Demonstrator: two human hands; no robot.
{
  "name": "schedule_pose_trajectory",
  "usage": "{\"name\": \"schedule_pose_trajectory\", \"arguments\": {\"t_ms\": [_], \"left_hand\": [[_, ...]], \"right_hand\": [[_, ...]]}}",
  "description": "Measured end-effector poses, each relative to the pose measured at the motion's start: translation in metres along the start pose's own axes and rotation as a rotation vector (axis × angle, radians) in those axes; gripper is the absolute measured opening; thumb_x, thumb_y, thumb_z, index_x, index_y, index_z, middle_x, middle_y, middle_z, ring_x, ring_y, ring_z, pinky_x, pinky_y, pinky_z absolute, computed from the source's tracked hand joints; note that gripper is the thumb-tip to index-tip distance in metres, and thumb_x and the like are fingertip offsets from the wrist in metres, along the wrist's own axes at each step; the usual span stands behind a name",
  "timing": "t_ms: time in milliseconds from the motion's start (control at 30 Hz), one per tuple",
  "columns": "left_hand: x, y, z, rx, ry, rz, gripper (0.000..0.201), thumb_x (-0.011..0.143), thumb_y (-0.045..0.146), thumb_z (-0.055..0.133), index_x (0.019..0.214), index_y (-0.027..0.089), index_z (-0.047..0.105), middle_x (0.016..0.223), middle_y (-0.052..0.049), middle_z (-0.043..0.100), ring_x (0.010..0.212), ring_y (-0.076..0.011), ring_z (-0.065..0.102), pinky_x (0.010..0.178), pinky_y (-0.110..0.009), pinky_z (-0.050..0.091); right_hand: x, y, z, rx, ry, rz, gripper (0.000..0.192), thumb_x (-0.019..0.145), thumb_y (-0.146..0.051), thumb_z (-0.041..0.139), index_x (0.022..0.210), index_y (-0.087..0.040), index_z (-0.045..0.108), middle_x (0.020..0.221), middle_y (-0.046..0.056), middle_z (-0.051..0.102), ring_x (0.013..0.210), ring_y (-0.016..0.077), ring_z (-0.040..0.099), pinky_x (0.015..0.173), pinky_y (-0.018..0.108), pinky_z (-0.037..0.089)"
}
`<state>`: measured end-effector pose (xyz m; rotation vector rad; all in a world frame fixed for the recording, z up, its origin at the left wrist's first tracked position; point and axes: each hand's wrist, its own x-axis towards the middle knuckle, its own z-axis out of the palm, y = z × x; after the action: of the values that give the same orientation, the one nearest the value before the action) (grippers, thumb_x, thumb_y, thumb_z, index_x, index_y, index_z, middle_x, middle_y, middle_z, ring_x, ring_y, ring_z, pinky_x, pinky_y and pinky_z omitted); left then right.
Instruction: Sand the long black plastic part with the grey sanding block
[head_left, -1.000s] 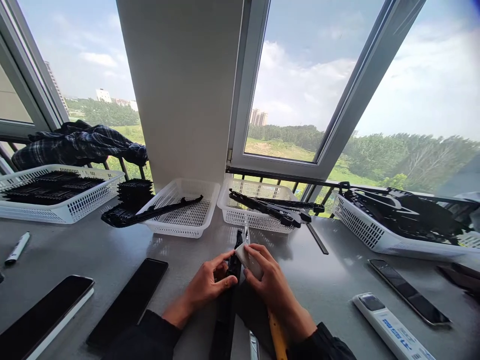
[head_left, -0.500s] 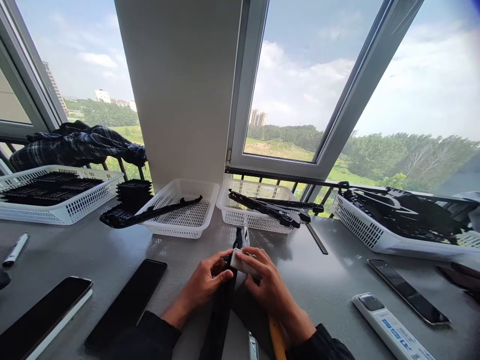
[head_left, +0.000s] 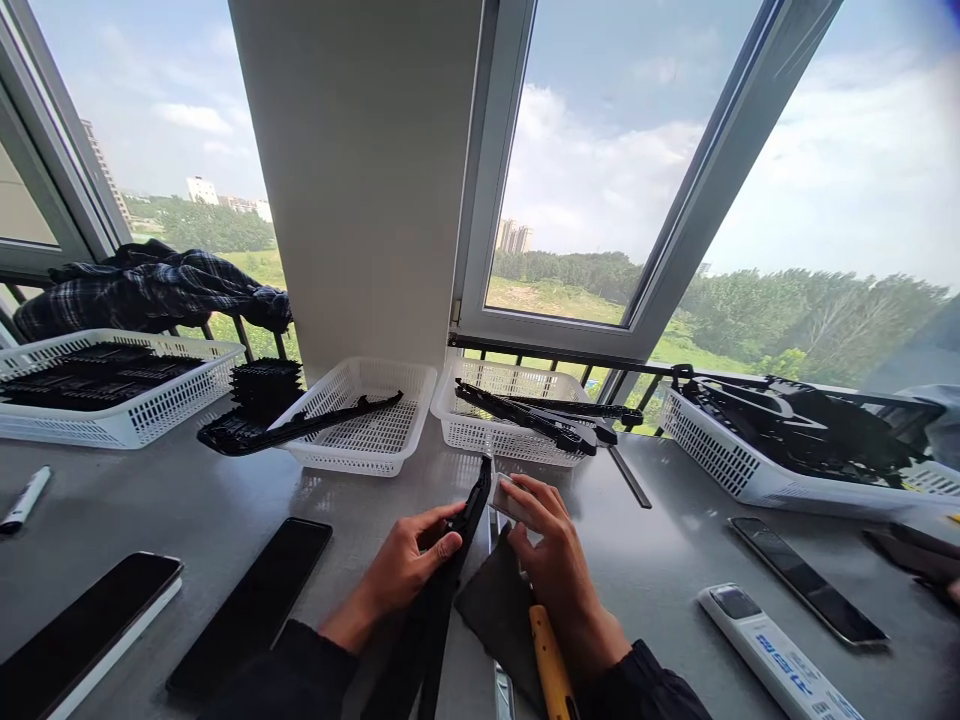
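My left hand (head_left: pixel 416 555) is closed on a long black plastic trim strip (head_left: pixel 471 515), which points away from me and rises slightly at its far end. In my right hand (head_left: pixel 551 540) is a small pale grey block (head_left: pixel 506 497), held just right of the strip and apart from it. Much of the block is hidden by my fingers. A dark grey cloth (head_left: pixel 491 600) lies below that hand, over a shiny metal strip (head_left: pixel 504 692). Beside my right wrist is a tool with a yellow handle (head_left: pixel 551 665); its other end is hidden.
White baskets (head_left: pixel 352 465) stand along the window side, several with black plastic parts. One black part (head_left: pixel 330 420) rests across a basket rim. Dark phones (head_left: pixel 255 600) lie left and right (head_left: pixel 810 580). A marker (head_left: pixel 28 500) and a white device (head_left: pixel 780 650) are farther out.
My right hand has moved right and slightly away with the block, off the strip. More of the strip's far end, the cloth and the yellow handle now shows.
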<state>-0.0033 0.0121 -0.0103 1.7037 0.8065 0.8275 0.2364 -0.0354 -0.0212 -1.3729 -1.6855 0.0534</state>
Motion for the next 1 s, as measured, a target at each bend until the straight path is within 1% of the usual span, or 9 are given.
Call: {"name": "schedule_pose_trajectory", "arguments": {"t_ms": [100,167,267,367,467,633,700,833,1000], "left_hand": [[-0.001,-0.002,0.002,0.043,-0.014,0.001,0.067,0.091,0.061,0.067,0.14,0.016,0.069,0.087,-0.005,0.073,0.079,-0.0204,0.06,0.079,-0.033,0.049],[-0.002,-0.003,0.004,0.046,-0.019,0.012,0.066,0.09,0.06,0.069,0.138,0.016,0.071,0.08,-0.003,0.068,0.073,-0.0175,0.054,0.072,-0.03,0.046],[-0.003,-0.002,0.005,0.045,-0.032,0.015,0.066,0.089,0.06,0.07,0.138,0.016,0.071,0.076,0.0,0.06,0.07,-0.0153,0.047,0.068,-0.028,0.04],[-0.003,-0.002,0.006,0.053,-0.041,0.006,0.066,0.09,0.06,0.068,0.139,0.016,0.07,0.073,0.002,0.052,0.07,-0.0143,0.041,0.067,-0.028,0.035],[-0.002,-0.002,0.005,0.054,-0.04,0.005,0.067,0.09,0.059,0.069,0.14,0.015,0.07,0.076,0.001,0.051,0.072,-0.015,0.041,0.069,-0.029,0.036],[-0.001,-0.001,0.005,0.068,-0.055,-0.008,0.069,0.087,0.059,0.07,0.139,0.014,0.07,0.075,0.002,0.048,0.07,-0.0147,0.04,0.068,-0.029,0.035],[-0.001,0.0,0.005,0.07,-0.056,-0.019,0.069,0.086,0.058,0.071,0.138,0.014,0.071,0.076,0.002,0.048,0.07,-0.015,0.041,0.069,-0.029,0.036],[-0.002,0.004,0.005,0.078,-0.043,-0.025,0.065,0.086,0.054,0.071,0.138,0.014,0.071,0.078,0.001,0.05,0.073,-0.0157,0.043,0.071,-0.03,0.037],[-0.002,0.004,0.005,0.089,-0.042,-0.013,0.059,0.088,0.048,0.066,0.137,0.014,0.071,0.075,0.002,0.049,0.07,-0.0152,0.041,0.07,-0.029,0.037]], "right_hand": [[-0.001,0.002,0.002,0.004,-0.028,-0.032,0.064,0.085,-0.006,0.054,0.142,-0.034,0.065,0.144,0.005,0.062,0.133,0.0242,0.057,0.112,0.045,0.052],[-0.002,0.002,0.004,-0.008,-0.058,-0.031,0.064,0.086,-0.007,0.055,0.143,-0.034,0.064,0.145,0.005,0.062,0.132,0.0243,0.058,0.112,0.044,0.053],[-0.003,0.001,0.004,-0.034,-0.05,0.014,0.064,0.085,-0.007,0.055,0.143,-0.032,0.065,0.143,0.006,0.063,0.132,0.0254,0.058,0.112,0.046,0.052],[-0.003,-0.003,0.002,-0.026,-0.069,0.023,0.064,0.084,-0.007,0.055,0.142,-0.031,0.065,0.142,0.006,0.063,0.131,0.0255,0.059,0.112,0.046,0.052],[-0.002,-0.007,0.001,-0.009,-0.116,-0.004,0.065,0.08,-0.005,0.054,0.137,-0.032,0.068,0.14,0.005,0.064,0.13,0.025,0.059,0.111,0.045,0.052],[0.0,-0.008,0.002,-0.02,-0.055,0.046,0.061,0.082,-0.009,0.057,0.138,-0.03,0.067,0.137,0.006,0.065,0.128,0.0258,0.06,0.11,0.045,0.053],[-0.001,-0.008,0.001,-0.017,-0.067,0.043,0.059,0.083,-0.009,0.056,0.137,-0.03,0.067,0.137,0.006,0.066,0.127,0.0253,0.061,0.109,0.044,0.053],[-0.001,-0.008,0.0,-0.028,-0.104,0.019,0.061,0.078,-0.006,0.053,0.131,-0.032,0.07,0.136,0.004,0.066,0.128,0.0251,0.06,0.11,0.045,0.051],[-0.002,-0.002,0.001,-0.054,-0.04,0.102,0.06,0.08,-0.008,0.053,0.133,-0.031,0.069,0.136,0.004,0.067,0.127,0.0256,0.06,0.112,0.048,0.048]]}}
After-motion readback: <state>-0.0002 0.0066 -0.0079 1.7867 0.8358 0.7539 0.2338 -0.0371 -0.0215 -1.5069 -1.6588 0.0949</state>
